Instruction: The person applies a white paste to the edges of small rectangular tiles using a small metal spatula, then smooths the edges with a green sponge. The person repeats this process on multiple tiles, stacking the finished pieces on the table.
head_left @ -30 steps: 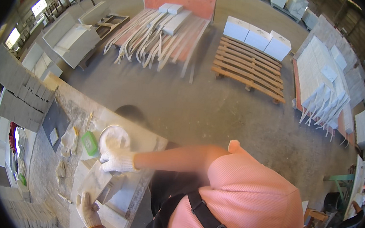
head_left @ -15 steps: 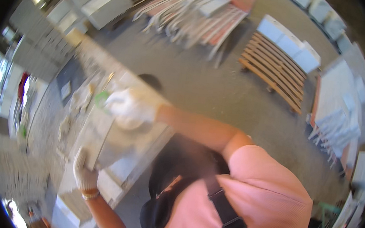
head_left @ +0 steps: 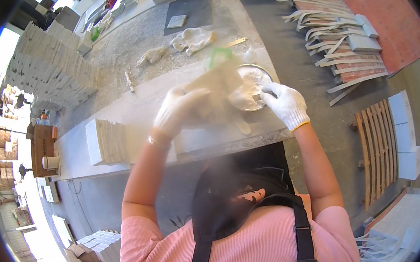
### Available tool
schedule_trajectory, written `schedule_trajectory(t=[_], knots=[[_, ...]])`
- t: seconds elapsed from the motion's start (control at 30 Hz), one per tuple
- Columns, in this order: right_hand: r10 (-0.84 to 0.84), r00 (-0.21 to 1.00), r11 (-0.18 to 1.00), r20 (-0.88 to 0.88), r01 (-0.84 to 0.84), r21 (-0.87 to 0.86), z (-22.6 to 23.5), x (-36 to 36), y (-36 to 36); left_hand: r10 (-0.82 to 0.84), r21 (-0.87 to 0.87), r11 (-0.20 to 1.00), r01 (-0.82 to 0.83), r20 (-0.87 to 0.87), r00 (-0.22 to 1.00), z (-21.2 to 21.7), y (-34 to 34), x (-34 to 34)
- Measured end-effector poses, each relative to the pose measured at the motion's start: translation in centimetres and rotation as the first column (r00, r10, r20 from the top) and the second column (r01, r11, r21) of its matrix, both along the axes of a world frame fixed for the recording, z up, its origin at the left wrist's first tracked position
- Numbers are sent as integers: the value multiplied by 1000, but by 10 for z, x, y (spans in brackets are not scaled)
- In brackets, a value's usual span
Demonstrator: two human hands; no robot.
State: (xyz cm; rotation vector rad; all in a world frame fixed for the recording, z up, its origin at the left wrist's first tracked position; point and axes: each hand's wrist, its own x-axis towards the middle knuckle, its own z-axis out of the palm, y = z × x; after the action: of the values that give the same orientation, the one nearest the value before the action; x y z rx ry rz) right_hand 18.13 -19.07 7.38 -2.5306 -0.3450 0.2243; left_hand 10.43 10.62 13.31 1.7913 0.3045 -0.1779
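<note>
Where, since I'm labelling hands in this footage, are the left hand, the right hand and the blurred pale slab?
Left hand point(head_left: 176, 106), head view: middle of the gloved hand.
Right hand point(head_left: 286, 104), head view: middle of the gloved hand.
Pale slab point(head_left: 219, 82), head view: middle of its blurred face.

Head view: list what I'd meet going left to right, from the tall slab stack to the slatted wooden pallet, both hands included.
Tall slab stack → short row of pale tiles → left gloved hand → round bowl of white material → right gloved hand → slatted wooden pallet.
</note>
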Motion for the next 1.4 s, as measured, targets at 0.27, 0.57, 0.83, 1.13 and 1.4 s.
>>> schedule_trajectory(t=[0.27,0.57,0.83,1.13,1.4], knots=[[-120,989,936,81,86,343,-25,8,-18,-86,61,995,85,11,996,4,-13,12],[-158,925,767,-347,336,547,-27,7,-6,-31,207,977,42,-57,998,1,-26,22],[-99,957,634,-272,271,724,13,11,7,-67,443,892,92,-72,995,-2,-29,27],[-78,917,961,392,-35,274,22,-6,22,-76,462,885,56,24,997,-8,-32,27],[-223,916,947,334,122,298,-24,-16,-29,13,235,972,-24,45,999,4,-33,12]])
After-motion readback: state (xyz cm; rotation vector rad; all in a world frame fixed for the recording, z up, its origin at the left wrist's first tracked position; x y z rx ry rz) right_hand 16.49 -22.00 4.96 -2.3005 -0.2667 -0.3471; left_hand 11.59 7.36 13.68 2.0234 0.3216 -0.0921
